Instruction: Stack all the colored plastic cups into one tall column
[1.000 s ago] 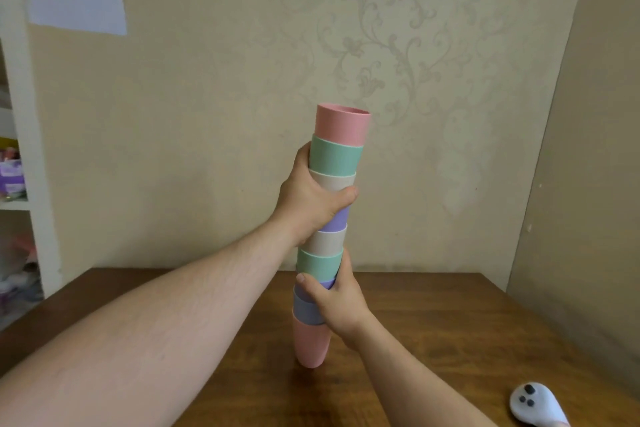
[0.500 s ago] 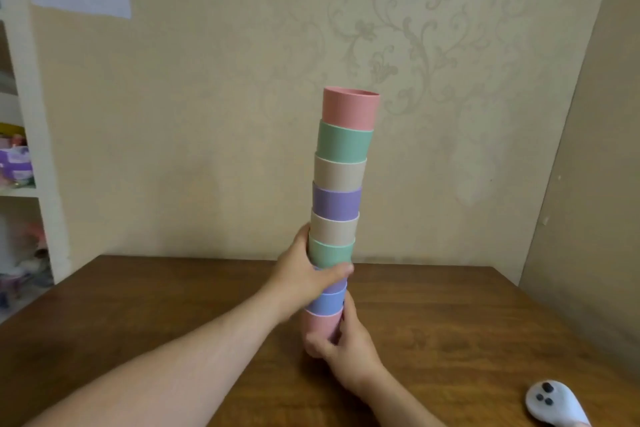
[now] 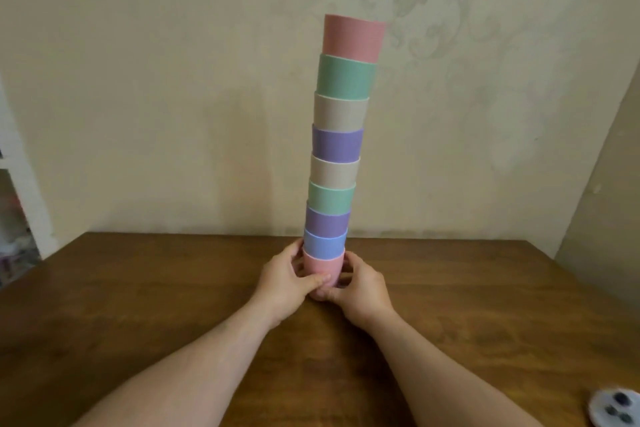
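Observation:
A tall column of several nested plastic cups (image 3: pixel 337 146) stands on the brown wooden table (image 3: pixel 138 305), leaning slightly to the right at the top. Its colours run pink, green, beige, purple, beige, green, purple, blue, then a pink bottom cup (image 3: pixel 325 269). My left hand (image 3: pixel 289 282) wraps the left side of the pink bottom cup, thumb across its front. My right hand (image 3: pixel 358 288) holds the same cup from the right, fingers curled at its base. The cup's foot is hidden by my fingers.
A white controller with dark buttons (image 3: pixel 614 407) lies at the table's front right corner. A wallpapered wall stands close behind the table. White shelving (image 3: pixel 17 204) with blurred items is at the far left.
The column came down from mid-air onto the table. My left hand slid from the middle cups down to the bottom pink cup; my right hand also settled at the base.

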Tool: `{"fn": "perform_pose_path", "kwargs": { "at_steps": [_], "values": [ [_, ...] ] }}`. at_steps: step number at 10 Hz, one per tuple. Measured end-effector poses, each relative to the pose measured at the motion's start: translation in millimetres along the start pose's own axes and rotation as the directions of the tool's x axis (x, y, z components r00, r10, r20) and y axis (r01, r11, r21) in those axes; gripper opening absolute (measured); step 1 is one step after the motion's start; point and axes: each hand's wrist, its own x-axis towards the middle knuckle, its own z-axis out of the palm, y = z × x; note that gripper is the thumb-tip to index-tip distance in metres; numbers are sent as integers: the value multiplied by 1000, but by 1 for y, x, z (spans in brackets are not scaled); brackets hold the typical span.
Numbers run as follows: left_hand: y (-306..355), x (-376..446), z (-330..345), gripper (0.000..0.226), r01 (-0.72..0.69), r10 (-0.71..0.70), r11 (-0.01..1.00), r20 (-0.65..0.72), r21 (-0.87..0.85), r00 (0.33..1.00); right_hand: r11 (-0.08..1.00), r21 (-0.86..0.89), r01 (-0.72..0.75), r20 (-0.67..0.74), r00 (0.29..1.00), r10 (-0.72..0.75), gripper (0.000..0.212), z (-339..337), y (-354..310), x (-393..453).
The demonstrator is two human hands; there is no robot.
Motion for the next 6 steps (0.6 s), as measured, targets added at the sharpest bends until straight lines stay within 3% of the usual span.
{"fn": "perform_pose_path", "kwargs": {
  "at_steps": [4, 6],
  "values": [
    [-19, 74, 21, 97, -64, 74, 996, -169, 63, 983, 998, -67, -6, -76, 997, 1, 46, 23, 18, 70],
    [-19, 68, 17, 122, -38, 52, 997, -197, 73, 979, 991, -137, -2, -20, 1000, 0, 61, 16, 18, 57]
  ]
}}
